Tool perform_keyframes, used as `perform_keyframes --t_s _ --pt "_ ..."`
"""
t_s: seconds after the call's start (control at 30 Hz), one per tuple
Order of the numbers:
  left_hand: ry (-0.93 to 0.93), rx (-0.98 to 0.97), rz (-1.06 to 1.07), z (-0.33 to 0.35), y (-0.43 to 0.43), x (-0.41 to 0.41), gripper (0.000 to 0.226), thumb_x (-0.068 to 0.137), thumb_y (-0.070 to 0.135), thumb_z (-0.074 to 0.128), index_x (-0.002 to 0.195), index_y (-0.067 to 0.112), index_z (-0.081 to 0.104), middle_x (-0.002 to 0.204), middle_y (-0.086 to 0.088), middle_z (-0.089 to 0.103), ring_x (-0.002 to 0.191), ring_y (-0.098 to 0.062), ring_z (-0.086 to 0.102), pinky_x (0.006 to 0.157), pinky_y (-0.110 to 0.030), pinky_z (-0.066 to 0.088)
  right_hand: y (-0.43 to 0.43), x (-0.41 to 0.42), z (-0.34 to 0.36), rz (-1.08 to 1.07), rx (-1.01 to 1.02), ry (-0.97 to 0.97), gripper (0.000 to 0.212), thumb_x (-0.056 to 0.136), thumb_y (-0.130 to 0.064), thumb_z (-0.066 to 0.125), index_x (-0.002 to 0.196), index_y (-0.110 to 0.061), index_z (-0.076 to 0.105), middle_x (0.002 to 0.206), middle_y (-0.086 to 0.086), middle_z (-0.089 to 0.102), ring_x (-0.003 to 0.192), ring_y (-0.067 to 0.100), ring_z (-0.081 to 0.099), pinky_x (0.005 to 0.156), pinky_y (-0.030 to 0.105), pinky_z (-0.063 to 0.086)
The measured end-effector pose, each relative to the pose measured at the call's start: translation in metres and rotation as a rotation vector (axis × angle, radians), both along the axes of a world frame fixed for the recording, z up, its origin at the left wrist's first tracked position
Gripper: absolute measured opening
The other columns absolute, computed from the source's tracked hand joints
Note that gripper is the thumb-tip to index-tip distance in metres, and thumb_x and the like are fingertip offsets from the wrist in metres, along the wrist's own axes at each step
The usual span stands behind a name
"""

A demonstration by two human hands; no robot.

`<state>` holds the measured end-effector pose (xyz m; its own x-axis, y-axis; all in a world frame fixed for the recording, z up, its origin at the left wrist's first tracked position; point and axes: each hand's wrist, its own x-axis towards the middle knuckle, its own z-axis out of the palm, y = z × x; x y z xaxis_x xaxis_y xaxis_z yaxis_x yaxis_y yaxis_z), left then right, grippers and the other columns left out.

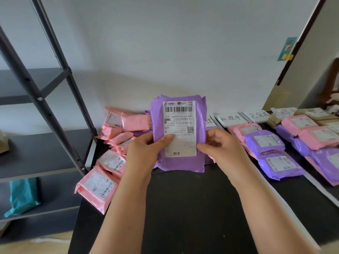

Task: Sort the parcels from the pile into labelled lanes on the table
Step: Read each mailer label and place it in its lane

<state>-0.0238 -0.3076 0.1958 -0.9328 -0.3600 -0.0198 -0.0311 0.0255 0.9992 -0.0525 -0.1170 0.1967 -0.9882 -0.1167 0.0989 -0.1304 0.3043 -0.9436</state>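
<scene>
I hold a purple parcel (pixel 180 162) upright above the black table (pixel 192 208), its white shipping label facing me. My left hand (pixel 145 151) grips its left edge, thumb lying on the label. My right hand (pixel 220 145) holds the right edge, thumb against the label's side. A pile of pink parcels (pixel 110 156) lies to the left on the table. White lane labels with handwritten characters (pixel 230 118) stand at the back right. In front of them lie rows of purple and pink parcels (pixel 266 142).
A dark metal shelving rack (pixel 42 105) stands at the left, with a teal bag (pixel 23 195) on a lower shelf. Brown cardboard boxes (pixel 319 114) sit at the far right behind the sorted rows. A white wall is behind the table.
</scene>
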Motion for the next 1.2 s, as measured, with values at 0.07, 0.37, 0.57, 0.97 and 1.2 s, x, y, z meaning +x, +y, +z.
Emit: perform_keyframes --t_s 0.07,0.37,0.57,0.97,1.2 --pt "0.000 -0.034 -0.019 -0.001 -0.002 0.001 0.007 0.082 0.020 0.079 0.079 0.022 0.073 0.078 0.007 0.076 0.080 -0.019 0.074 0.073 -0.034 0.062 -0.002 0.000 0.001 -0.086 -0.009 0.036 0.017 0.086 -0.015 0.073 0.097 -0.028 0.067 0.088 -0.016 0.072 0.081 -0.005 0.065 0.071 0.017 0.046" --pt "0.005 -0.353 -0.151 -0.009 -0.007 0.002 0.013 0.086 0.019 0.076 0.077 0.028 0.071 0.066 0.018 0.071 0.061 0.002 0.066 0.056 -0.023 0.052 -0.005 0.004 0.008 -0.272 0.381 0.441 0.041 0.094 -0.027 0.065 0.134 -0.024 0.059 0.127 -0.010 0.063 0.122 0.013 0.054 0.105 0.053 0.042" --pt "0.056 -0.425 -0.242 -0.017 -0.004 0.004 0.027 0.087 0.022 0.074 0.066 0.033 0.062 0.063 0.014 0.063 0.054 0.002 0.055 0.046 -0.013 0.036 -0.004 0.017 -0.012 -0.334 0.504 0.431 0.029 0.092 -0.026 0.067 0.121 -0.020 0.064 0.103 -0.015 0.056 0.100 0.008 0.051 0.096 0.054 0.047" --pt "-0.014 -0.519 -0.347 -0.054 0.040 -0.004 0.016 0.088 0.032 0.072 0.090 0.020 0.062 0.082 0.009 0.054 0.071 -0.006 0.047 0.057 -0.018 0.030 0.039 0.066 -0.030 -0.416 0.264 0.078 0.017 0.089 -0.024 0.073 0.089 -0.033 0.058 0.087 -0.017 0.062 0.087 -0.011 0.057 0.069 0.002 0.044" --pt "0.001 -0.483 -0.233 -0.057 0.106 0.008 0.059 0.087 0.030 0.074 0.140 0.027 0.049 0.139 0.005 0.050 0.128 -0.013 0.045 0.095 -0.027 0.038 0.114 0.073 -0.039 -0.592 0.127 0.010 0.020 0.089 -0.030 0.073 0.106 -0.023 0.066 0.092 -0.015 0.066 0.084 0.000 0.063 0.068 0.013 0.046"
